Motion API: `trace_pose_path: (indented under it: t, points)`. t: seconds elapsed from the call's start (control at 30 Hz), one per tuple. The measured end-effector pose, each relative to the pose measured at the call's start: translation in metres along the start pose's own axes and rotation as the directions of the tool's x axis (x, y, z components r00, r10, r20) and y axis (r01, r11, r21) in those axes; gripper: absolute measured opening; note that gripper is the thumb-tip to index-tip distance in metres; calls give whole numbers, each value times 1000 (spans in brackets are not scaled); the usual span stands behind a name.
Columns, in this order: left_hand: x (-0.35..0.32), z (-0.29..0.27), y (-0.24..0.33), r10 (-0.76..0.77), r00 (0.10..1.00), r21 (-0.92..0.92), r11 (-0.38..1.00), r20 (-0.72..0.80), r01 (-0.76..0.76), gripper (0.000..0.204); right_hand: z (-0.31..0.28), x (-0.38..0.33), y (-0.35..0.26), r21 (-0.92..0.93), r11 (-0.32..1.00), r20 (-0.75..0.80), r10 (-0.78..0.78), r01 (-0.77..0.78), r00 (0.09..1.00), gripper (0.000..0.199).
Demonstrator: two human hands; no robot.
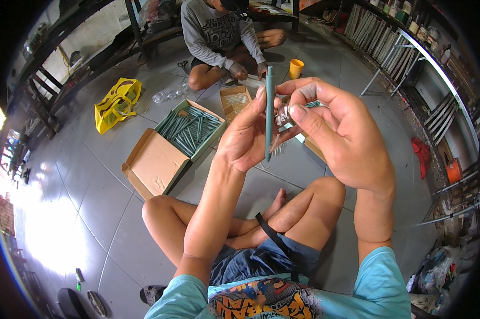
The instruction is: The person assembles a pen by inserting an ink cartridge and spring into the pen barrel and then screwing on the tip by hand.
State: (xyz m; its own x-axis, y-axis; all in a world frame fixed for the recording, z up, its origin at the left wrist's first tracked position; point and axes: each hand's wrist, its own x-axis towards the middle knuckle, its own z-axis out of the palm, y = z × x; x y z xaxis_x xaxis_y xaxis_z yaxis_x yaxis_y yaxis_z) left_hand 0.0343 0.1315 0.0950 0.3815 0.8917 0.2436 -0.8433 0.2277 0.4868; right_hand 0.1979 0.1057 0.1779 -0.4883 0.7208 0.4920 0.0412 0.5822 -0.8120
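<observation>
- Plainly, the left hand (245, 135) held a slim teal pen barrel (269, 111) upright, its fingers curled shut around the lower half with the thumb pressed along the shaft; the barrel's top stood clear above the fingertips and its tapered tip poked out below the palm.
- The right hand (335, 130) sat just beside it, thumb and forefinger pinched on a small clear-and-white part (283, 114) that lay close against the barrel's middle — whether it touched the barrel could not be told.
- More teal pieces (313, 104) showed behind the right fingers, seemingly tucked in that palm.
- Likely trouble: the small part was held by the fingertips alone, so a slight twist or a loosened pinch could drop it to the tiled floor (102, 196) between the crossed legs, where it would be hard to find.
- The barrel was gripped low, and a sideways push from the right fingers could tilt it or make it slide through the left grip.
- Pieces stored in the right palm might spill if those fingers opened wider.
- Both forearms rose from the lower edge, wrists bent inward so the hands met at chest height, palms half facing each other.
- Beyond the left fingers lay an open cardboard box (189, 130) full of teal barrels — further off, another seated person (221, 37) worked near an orange cup (296, 68).
</observation>
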Motion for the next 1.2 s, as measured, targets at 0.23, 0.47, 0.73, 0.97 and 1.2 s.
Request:
trace_pose_path:
  t: [0.23, 0.47, 0.73, 0.97, 1.2]
  points:
    - [0, -3, -1, -3, 1000, 6, 1000, -4, 3, 22, 3, -2, -5, 55, 996, -32, 70, -68, 997, 15]
    - [0, -3, -2, 4, 1000, -6, 1000, 12, -3, 21, 3, 0, 2, 39, 999, -48, 31, -30, 998, 16]
    - [-1, -2, -2, 7, 1000, -17, 1000, 30, -6, 23, 2, 1, 3, 8, 998, -55, 59, -59, 997, 17]
    - [-2, 0, -1, 9, 1000, -9, 1000, 20, -9, 26, 0, 2, -8, 19, 986, 19, 166, -167, 986, 11]
    - [-3, 2, -2, 15, 1000, -1, 1000, 6, -15, 29, -1, 3, -3, -22, 992, 17, 122, -121, 992, 13]
